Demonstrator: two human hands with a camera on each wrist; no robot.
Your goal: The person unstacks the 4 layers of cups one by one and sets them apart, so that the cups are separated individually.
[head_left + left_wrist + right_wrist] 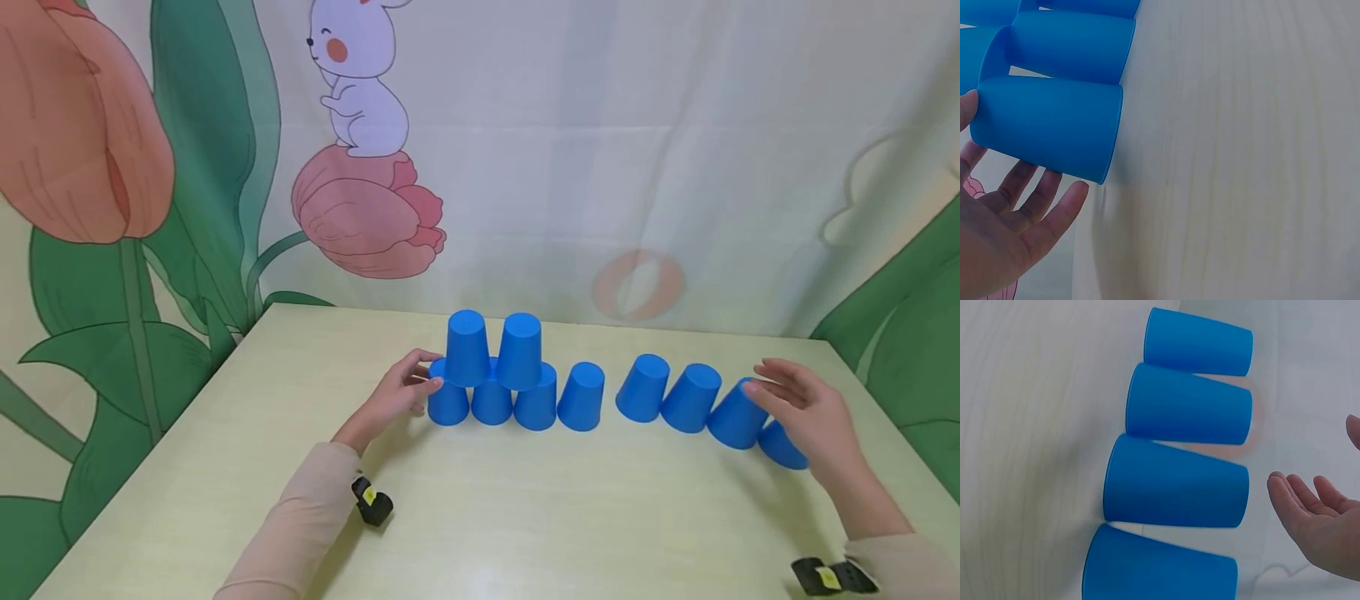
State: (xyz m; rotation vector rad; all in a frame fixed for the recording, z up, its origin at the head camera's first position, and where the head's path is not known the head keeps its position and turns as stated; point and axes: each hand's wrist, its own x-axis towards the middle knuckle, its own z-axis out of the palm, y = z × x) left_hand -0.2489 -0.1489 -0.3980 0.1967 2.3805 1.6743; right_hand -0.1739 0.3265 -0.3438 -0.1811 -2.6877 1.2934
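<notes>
Blue cups stand upside down on the table. Several form a row at centre, and two upper cups, a left one and a right one, rest across its left part. Beside the leftmost bottom cup is my left hand. In the left wrist view its thumb meets the narrow end of that cup, with loosely spread fingers alongside. Over the right-hand group, my right hand hovers with relaxed fingers, nearest the third cup and partly hiding the outermost one. The right wrist view shows it apart from the cups.
A single-height cup ends the central row, with a small gap before the right-hand group's first cup. Behind the pale table hangs a printed curtain. Both wrists wear small black devices.
</notes>
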